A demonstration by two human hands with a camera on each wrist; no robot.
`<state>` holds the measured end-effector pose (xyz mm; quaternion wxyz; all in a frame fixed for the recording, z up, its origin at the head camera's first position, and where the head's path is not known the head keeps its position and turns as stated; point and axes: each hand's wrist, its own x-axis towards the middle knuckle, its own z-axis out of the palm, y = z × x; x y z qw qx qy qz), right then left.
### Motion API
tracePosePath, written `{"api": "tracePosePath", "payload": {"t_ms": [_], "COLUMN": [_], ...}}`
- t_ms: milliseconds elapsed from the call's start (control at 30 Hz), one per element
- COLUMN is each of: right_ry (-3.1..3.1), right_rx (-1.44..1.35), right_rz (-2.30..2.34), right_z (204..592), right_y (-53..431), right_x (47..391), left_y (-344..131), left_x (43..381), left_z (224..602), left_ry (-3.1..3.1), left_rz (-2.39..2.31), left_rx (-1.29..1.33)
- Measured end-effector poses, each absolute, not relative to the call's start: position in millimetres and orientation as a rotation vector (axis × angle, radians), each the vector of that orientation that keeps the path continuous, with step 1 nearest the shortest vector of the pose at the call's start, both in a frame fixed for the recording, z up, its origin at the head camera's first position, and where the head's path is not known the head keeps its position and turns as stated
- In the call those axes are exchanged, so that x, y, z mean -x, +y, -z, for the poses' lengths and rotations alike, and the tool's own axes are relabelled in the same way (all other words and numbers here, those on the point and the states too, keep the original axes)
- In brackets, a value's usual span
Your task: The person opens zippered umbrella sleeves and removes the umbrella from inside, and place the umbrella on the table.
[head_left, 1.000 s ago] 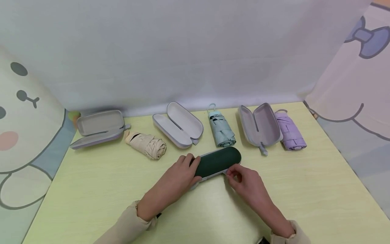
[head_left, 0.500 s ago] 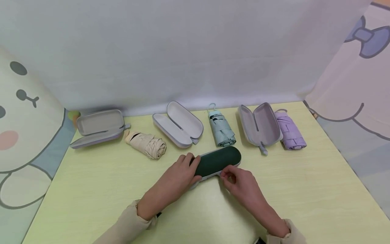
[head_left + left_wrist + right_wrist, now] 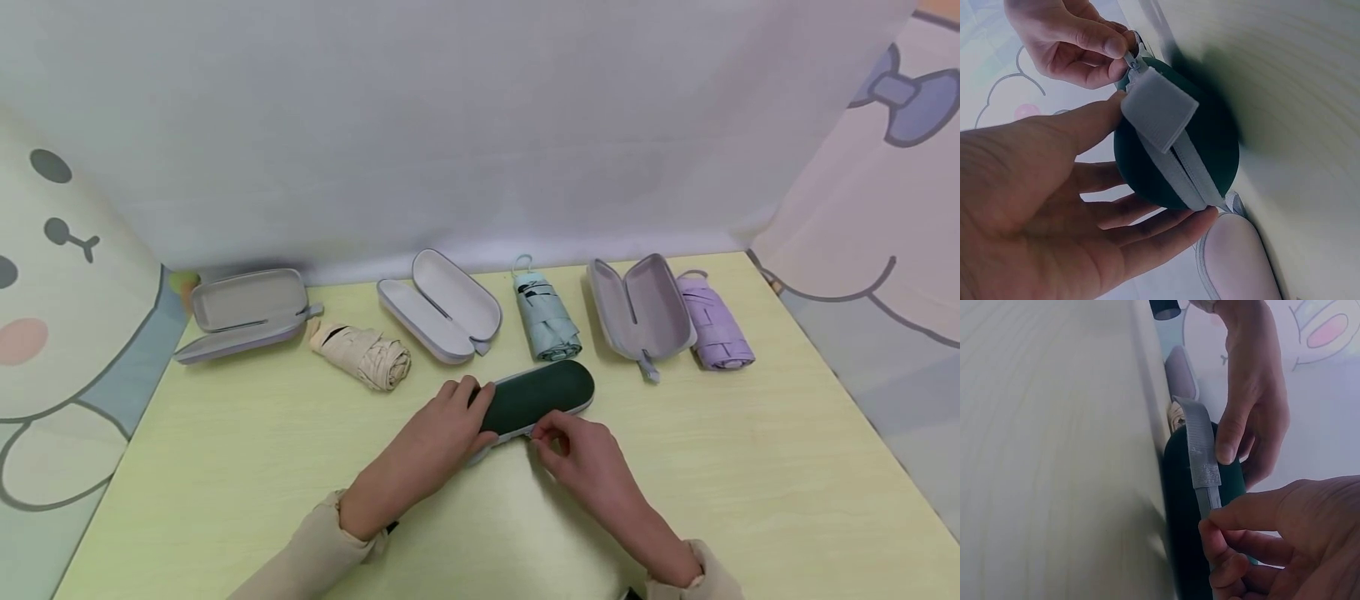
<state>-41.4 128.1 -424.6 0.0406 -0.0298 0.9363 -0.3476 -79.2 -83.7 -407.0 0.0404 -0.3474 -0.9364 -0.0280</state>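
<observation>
A dark green hard zip case (image 3: 540, 393) with grey zipper tape lies closed on the table in front of the person. My left hand (image 3: 442, 425) holds its left end, thumb on the near side and fingers over the top. Low on the near side, my right hand (image 3: 585, 454) pinches the zipper pull (image 3: 1130, 60) between thumb and forefinger. A grey fabric tab (image 3: 1160, 107) sticks out from the case's left end, close to the left thumb. Whatever the case contains is hidden.
Along the back lie open zip cases: a purple-grey one (image 3: 250, 302) at left, a pale one (image 3: 457, 296) mid-table, another (image 3: 660, 308) at right. Between and beside them lie folded umbrellas: beige (image 3: 363, 357), mint (image 3: 547, 321) and purple (image 3: 716, 325). A curtain (image 3: 480, 142) hangs behind.
My right hand has slid left along the case's near side with the zipper pull, toward the left hand. The left hand and the case have stayed in place.
</observation>
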Motion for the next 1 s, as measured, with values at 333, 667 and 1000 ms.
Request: {"api": "tracePosePath", "payload": {"t_ms": [333, 667, 1000], "right_ry": [2.879, 2.862, 2.814], "right_rx": [0.125, 0.147, 0.101], "right_rz": [1.089, 1.109, 1.101], "right_z": [426.0, 425.2, 423.2], "right_y": [120.8, 115.5, 118.1], "right_x": [39.5, 39.1, 42.4], "left_y": [-83.5, -84.0, -82.7], "left_x": [79.1, 78.8, 79.2], "left_z": [407.5, 406.6, 407.4], "left_ry": [-2.882, -2.857, -2.856], "left_rz": [0.1, 0.08, 0.083], "left_rx": [1.06, 1.066, 1.063]}}
